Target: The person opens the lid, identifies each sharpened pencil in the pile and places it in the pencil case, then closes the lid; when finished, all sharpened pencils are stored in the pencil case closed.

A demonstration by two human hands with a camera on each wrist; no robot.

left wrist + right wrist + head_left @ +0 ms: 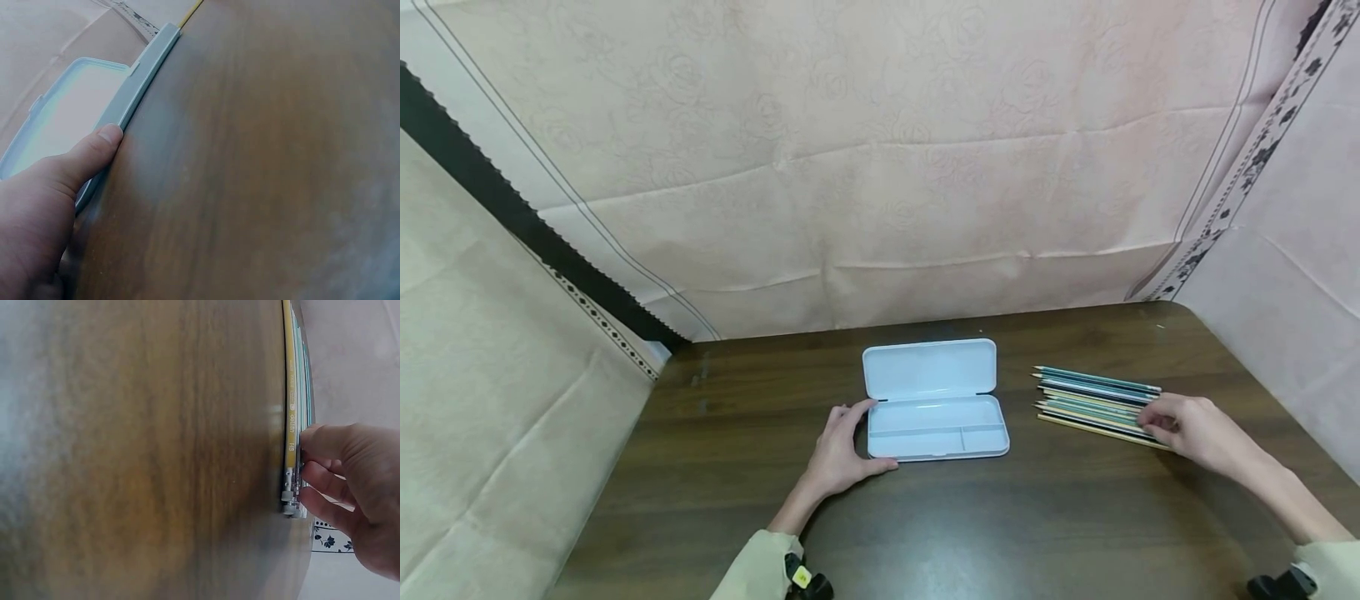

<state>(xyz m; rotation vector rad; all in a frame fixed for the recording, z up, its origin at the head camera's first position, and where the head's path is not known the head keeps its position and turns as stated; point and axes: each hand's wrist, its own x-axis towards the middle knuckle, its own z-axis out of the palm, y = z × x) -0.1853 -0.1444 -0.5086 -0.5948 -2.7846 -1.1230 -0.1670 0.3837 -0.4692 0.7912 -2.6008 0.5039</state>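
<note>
A light blue pencil case point(938, 427) lies with its lid point(929, 369) folded back on the brown table; thin dividers split its bare tray. My left hand point(842, 454) holds the case's left end, thumb along the front edge and fingers at the hinge side. The left wrist view shows that thumb point(100, 150) against the case's side wall point(140, 78). To the right, several pencils point(1090, 402) in teal, dark and yellow lie side by side, points leftward. My right hand point(1183, 425) pinches among their eraser ends; which pencil it grips is hidden. A yellow pencil point(290, 419) lies nearest in the right wrist view.
The wooden table point(737, 483) ends at a pale cloth backdrop point(880, 167) behind. More cloth hangs along its left point(512, 375) and right point(1285, 267) sides. Bare tabletop separates the case from the pencil points.
</note>
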